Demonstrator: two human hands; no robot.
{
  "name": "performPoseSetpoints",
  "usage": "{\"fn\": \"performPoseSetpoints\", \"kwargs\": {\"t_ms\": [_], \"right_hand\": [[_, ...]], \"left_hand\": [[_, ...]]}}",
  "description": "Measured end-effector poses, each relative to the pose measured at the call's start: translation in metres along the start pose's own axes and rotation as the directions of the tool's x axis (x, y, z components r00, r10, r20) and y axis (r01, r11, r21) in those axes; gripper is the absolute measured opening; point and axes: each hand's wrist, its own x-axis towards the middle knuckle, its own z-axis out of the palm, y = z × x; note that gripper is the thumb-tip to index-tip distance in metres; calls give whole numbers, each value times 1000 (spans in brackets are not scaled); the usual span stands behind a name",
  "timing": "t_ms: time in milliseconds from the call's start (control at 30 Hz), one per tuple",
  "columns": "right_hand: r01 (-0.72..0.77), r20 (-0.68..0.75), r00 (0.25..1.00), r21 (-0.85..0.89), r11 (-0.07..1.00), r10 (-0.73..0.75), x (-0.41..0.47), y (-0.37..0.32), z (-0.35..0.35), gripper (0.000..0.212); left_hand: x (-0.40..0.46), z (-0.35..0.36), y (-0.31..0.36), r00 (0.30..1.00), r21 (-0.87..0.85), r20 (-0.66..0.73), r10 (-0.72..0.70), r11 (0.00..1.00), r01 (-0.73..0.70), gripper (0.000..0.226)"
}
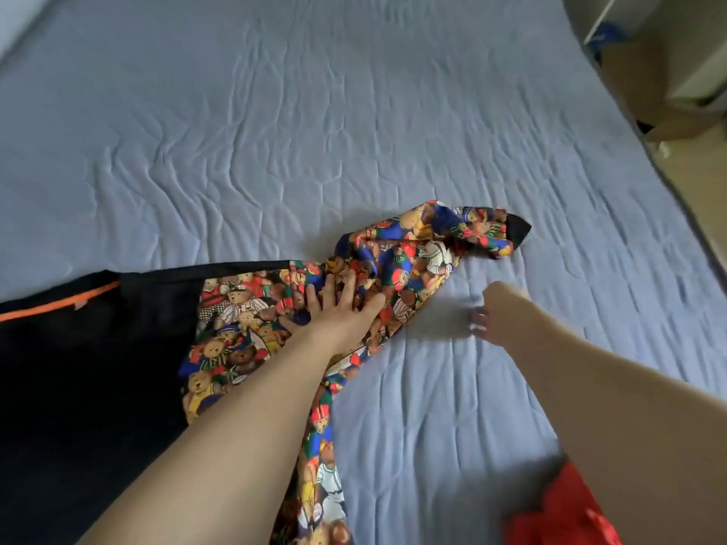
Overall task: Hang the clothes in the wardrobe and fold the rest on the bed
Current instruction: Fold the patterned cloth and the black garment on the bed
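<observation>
While flat, left hand (pixel 338 308) on garment (pixel 244 320).

Your left hand (pixel 342 308) is lying flat on the printed garment (pixel 393 269), which is lying on the bed (pixel 354 112) in front of you; its bunched end is stretching away to the right; your right hand (pixel 495 316) is hovering just right of it over the sheet; another garment (pixel 558 509) is sitting near you under your right forearm; furniture (pixel 668 53) is standing beyond the bed's right edge.
</observation>
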Motion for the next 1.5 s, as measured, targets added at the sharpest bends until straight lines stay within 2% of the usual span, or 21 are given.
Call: {"fn": "performPoseSetpoints", "kwargs": {"t_ms": [33, 67, 167, 233, 300, 400, 500, 567, 700, 767, 867, 933, 1000, 1100, 1167, 1233, 1300, 1367, 1400, 1467, 1500], "right_hand": [[-8, 0, 1000, -28, 1000, 8, 9, 4, -1, 37], [-15, 44, 999, 43, 999, 13, 19, 6, -1, 31], [119, 96, 987, 75, 990, -126, 33, -9, 8, 28], [198, 107, 969, 193, 961, -221, 41, -19, 19, 43], [292, 60, 946, 272, 917, -319, 46, -30, 26, 70], [485, -72, 872, -14, 874, -485, 49, -52, 28, 93], [625, -20, 737, -358, 693, -675, 59, -71, 18, 100], [655, 54, 680, -494, 572, -732, 63, -85, 10, 95], [570, 168, 792, -544, 615, -586, 74, -107, 6, 93], [505, 129, 831, -584, 635, -542, 79, -113, 8, 94], [331, 16, 858, -780, 531, -513, 85, -119, 6, 87], [362, 81, 893, -715, 598, -444, 88, -118, 1, 68], [462, 141, 854, -649, 604, -502, 87, -119, -5, 46], [690, 261, 674, -555, 464, -691, 74, -130, -11, 37], [786, 348, 590, -455, 420, -728, 55, -134, -19, 29], [809, 401, 566, -437, 393, -720, 36, -137, -36, 24], [769, 388, 640, -329, 548, -664, 25, -139, -61, 26], [590, 391, 780, -200, 782, -489, 25, -137, -90, 25], [469, 378, 849, -218, 856, -369, 26, -130, -106, 21], [272, 257, 948, -345, 898, -188, 33, -113, -134, 11], [218, 166, 971, -338, 916, -171, 39, -104, -145, 9]], "left_hand": [[3, 9, -1, 1000, 77, 10, -19, 997, 18, 83], [3, 15, -2, 999, 149, 4, -32, 988, 31, 87], [15, 29, 0, 998, 228, -24, -50, 972, 54, 93], [18, 31, 1, 998, 242, -16, -56, 969, 59, 93], [19, 32, 0, 998, 251, -28, -50, 966, 56, 93], [24, 33, -1, 997, 262, -46, -63, 962, 73, 93], [24, 32, 0, 995, 280, -42, -87, 955, 96, 92], [24, 30, 5, 995, 283, -20, -102, 954, 104, 92], [23, 28, 10, 992, 301, 4, -127, 946, 120, 92], [24, 29, 10, 992, 302, 2, -128, 945, 122, 92], [26, 30, 9, 992, 315, -2, -129, 941, 123, 92], [26, 29, 9, 991, 321, -6, -133, 938, 128, 92], [26, 29, 9, 991, 316, -12, -131, 940, 128, 92], [27, 28, 10, 990, 319, -10, -141, 938, 137, 92], [27, 24, 8, 986, 313, 12, -163, 938, 151, 94], [29, 22, 11, 983, 303, 30, -180, 939, 162, 97], [23, 19, 19, 979, 297, 47, -197, 939, 175, 97], [14, 14, 27, 979, 308, 37, -199, 935, 178, 94], [7, 9, 33, 982, 320, 13, -190, 931, 176, 93], [1, 2, 51, 993, 285, -78, -90, 952, 109, 87], [2, 1, 64, 989, 218, -151, 7, 976, 26, 81]]}}
